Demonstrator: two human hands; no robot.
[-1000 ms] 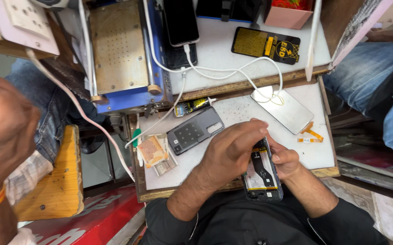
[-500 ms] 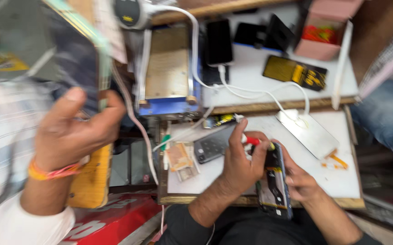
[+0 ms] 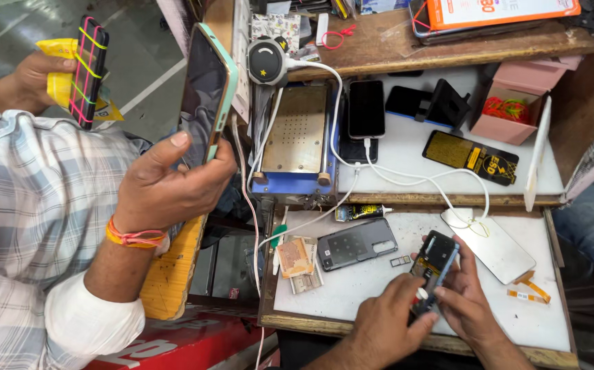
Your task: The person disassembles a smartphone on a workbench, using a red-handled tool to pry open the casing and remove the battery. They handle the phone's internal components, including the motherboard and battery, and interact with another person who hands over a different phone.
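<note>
Two hands hold an open phone over a white table.

The white table has a grey phone back, a silver phone and some paper money on it. Another person in a check shirt stands at the left side and holds up a green phone. The left hand and the right hand are both closed around the open phone, just above the table's front part.

Opened phone lower end hidden under hands.
</note>
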